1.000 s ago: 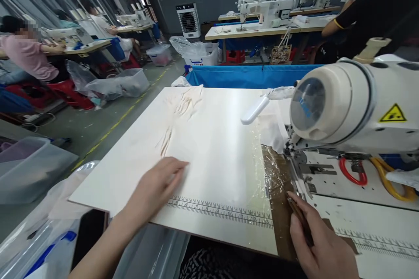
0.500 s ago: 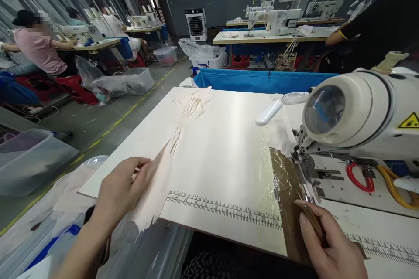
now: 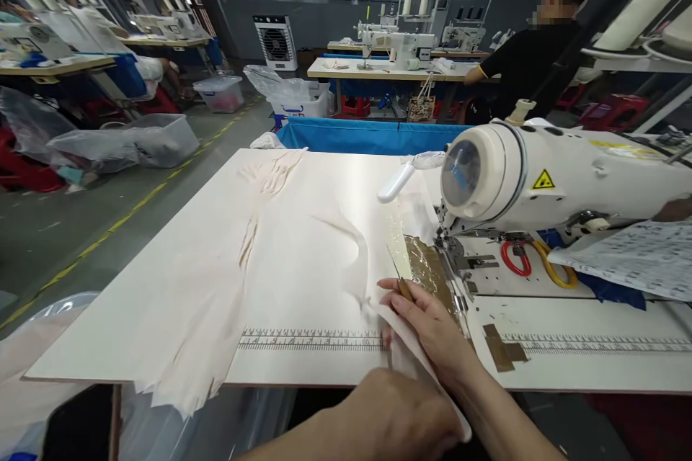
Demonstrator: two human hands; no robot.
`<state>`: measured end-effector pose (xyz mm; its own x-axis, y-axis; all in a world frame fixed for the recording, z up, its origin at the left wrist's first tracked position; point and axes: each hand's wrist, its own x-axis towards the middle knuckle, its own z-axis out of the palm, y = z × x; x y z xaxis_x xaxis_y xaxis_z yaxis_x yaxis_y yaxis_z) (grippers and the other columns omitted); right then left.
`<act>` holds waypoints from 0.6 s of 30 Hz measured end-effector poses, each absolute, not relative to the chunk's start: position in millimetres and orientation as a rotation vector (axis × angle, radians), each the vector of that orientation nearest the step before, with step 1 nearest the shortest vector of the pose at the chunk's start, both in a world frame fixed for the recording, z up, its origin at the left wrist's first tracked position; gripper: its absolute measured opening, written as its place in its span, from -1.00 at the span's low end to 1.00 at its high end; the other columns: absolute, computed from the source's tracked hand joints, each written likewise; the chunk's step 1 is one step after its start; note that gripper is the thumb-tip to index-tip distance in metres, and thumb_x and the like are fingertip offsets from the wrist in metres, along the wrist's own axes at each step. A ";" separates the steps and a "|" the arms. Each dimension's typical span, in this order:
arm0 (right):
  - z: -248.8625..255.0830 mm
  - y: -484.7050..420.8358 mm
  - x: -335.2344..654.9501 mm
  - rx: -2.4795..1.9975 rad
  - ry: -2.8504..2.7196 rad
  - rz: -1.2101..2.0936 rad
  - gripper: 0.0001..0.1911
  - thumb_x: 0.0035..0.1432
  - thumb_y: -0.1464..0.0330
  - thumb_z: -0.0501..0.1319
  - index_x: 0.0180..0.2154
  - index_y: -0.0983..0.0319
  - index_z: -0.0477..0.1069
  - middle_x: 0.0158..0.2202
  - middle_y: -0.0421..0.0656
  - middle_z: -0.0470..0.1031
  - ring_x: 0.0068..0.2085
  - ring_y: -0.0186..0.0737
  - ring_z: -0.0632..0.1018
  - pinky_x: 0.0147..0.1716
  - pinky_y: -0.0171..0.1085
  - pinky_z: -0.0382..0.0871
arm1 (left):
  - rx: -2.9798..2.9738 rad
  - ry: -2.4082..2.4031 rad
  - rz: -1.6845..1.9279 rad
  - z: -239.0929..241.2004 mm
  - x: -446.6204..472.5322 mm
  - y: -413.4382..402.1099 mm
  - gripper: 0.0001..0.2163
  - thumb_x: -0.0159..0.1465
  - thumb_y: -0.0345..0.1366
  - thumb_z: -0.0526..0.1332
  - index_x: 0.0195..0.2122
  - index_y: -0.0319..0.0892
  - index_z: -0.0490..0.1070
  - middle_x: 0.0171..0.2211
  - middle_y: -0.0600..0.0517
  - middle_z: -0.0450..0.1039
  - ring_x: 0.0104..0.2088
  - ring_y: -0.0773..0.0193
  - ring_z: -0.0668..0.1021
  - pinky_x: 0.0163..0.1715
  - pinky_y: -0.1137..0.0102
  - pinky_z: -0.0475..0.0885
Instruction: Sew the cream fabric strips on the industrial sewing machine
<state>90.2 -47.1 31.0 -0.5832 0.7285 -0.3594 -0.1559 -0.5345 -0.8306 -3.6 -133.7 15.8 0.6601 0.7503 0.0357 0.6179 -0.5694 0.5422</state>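
1. Right hand (image 3: 432,331). It rests on the white laminate sewing table (image 3: 162,281), at 5 o'clock of the table's centre. Its fingers are pressed together around a thin pointed tool with a brown handle (image 3: 398,279). The tip points to 11 o'clock and lies low over the cloth. We judge that this pen-like hold gives fine control of the point.

2. Thin cream-white fabric piece (image 3: 303,252). It lies spread from the 12 o'clock edge of the table to the 6 o'clock edge, and its ragged end hangs over at 7 o'clock. A raised fold runs toward the right hand. One strip passes beneath that hand and off the table toward 5 o'clock. The weight of the hand appears to pin the cloth flat.

3. Left hand (image 3: 389,418). We see only its back at the 6 o'clock edge, just beside the right wrist. The strip ends next to it, but we cannot tell whether the fingers clamp it.

4. Surroundings.
   - The white industrial sewing machine (image 3: 540,173) stands at 2 o'clock of the right hand, with its needle area near the tool.
   - The printed ruler strip (image 3: 308,340) runs out at 9 o'clock, where cloth can lie against it.
   - Red-handled scissors (image 3: 513,259) rest on the machine bed within easy reach.
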 end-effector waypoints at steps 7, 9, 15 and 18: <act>23.2 -75.5 174.0 -1.091 -1.159 2.062 -0.76 0.25 0.18 0.33 -0.14 0.19 0.52 -0.43 -0.29 0.48 -0.45 -0.45 0.44 -0.45 -0.48 0.29 | 2.274 1.206 0.773 39.1 -65.8 -113.0 -0.77 0.42 -0.34 -0.05 -0.18 -0.12 0.40 -0.30 0.04 0.55 -0.34 0.33 0.55 -0.35 0.44 0.49; 20.9 -83.9 186.6 -1.040 -1.157 2.118 -0.73 0.31 0.14 0.27 -0.11 0.19 0.49 -0.45 -0.26 0.52 -0.58 -0.48 0.38 -0.57 -0.46 0.24 | 2.294 1.593 0.823 44.3 -101.3 -86.1 -0.76 0.41 -0.30 -0.04 -0.14 -0.14 0.41 -0.25 -0.02 0.55 -0.26 0.24 0.57 -0.27 0.34 0.53; 17.5 -97.7 194.4 -0.933 -1.262 2.120 -0.69 0.38 0.12 0.17 -0.11 0.23 0.46 -0.43 -0.18 0.56 -0.62 -0.49 0.37 -0.56 -0.41 0.25 | 2.531 1.878 0.274 26.4 -139.1 -32.8 -0.59 0.44 -0.22 -0.16 0.01 -0.22 0.44 0.09 -0.18 0.46 0.04 -0.03 0.49 -0.08 0.06 0.52; 14.1 -103.5 205.0 -1.020 -1.337 2.042 -0.67 0.39 0.10 0.14 -0.05 0.20 0.45 -0.39 -0.21 0.53 -0.60 -0.49 0.38 -0.51 -0.39 0.27 | 2.617 1.851 0.142 23.0 -133.8 -34.8 -0.53 0.45 -0.14 -0.18 0.11 -0.23 0.41 0.10 -0.21 0.44 0.02 -0.08 0.51 -0.07 -0.01 0.50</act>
